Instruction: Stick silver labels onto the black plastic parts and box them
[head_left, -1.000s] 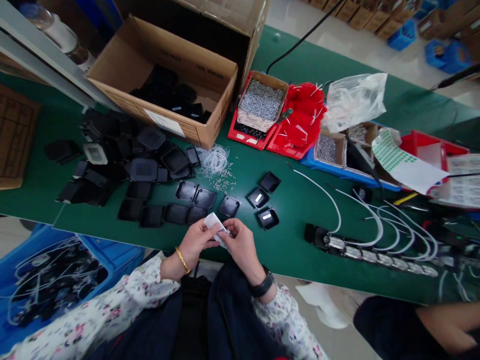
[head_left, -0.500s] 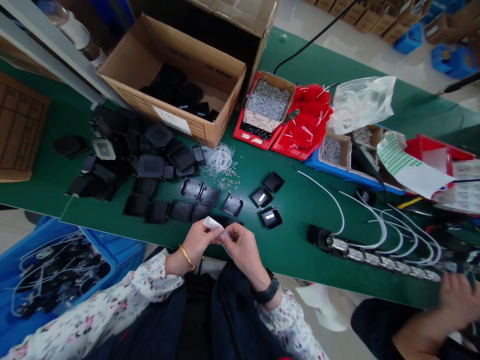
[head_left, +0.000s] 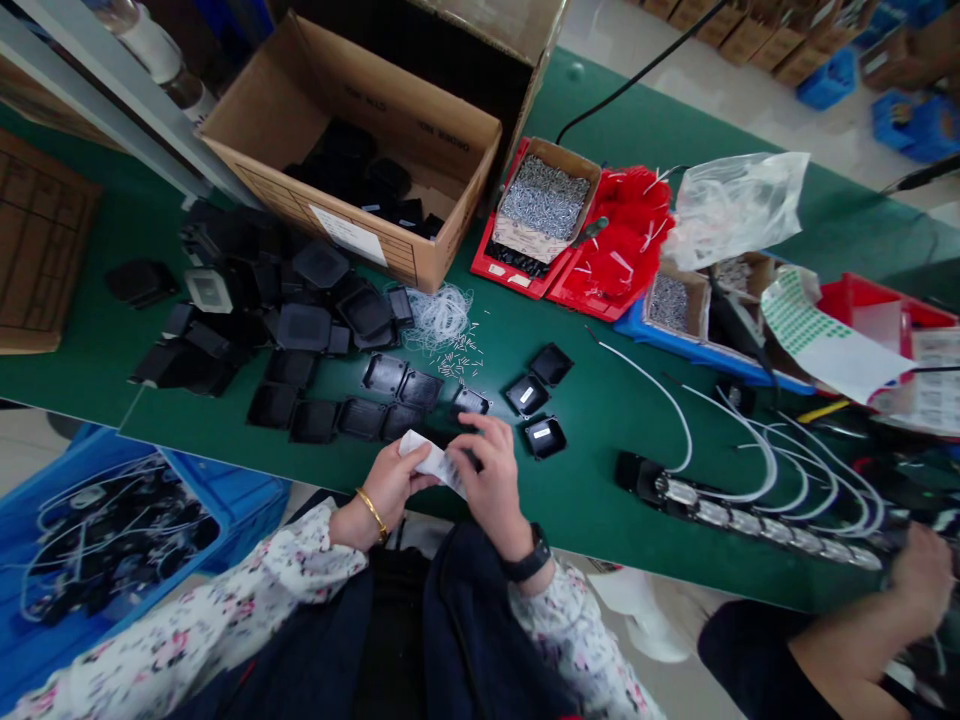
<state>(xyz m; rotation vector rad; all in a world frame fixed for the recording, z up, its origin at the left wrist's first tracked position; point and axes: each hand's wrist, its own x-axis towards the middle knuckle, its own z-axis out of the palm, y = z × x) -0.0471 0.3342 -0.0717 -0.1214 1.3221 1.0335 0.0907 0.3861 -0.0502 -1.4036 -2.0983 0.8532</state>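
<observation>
The left hand [head_left: 385,486] pinches a white paper strip [head_left: 430,459], work seemingly calling for steadiness; whether the right hand [head_left: 493,478], curled beside it, grips is unclear.

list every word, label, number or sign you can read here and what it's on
"CTN NO": inner wall of the open cardboard box, upside down
"ORDER NO": same wall, upside down
Too small or blurred to read: white label on that box's outside, white stickers in two black housings, white paper held by the left hand, printed sheet at far right
</observation>
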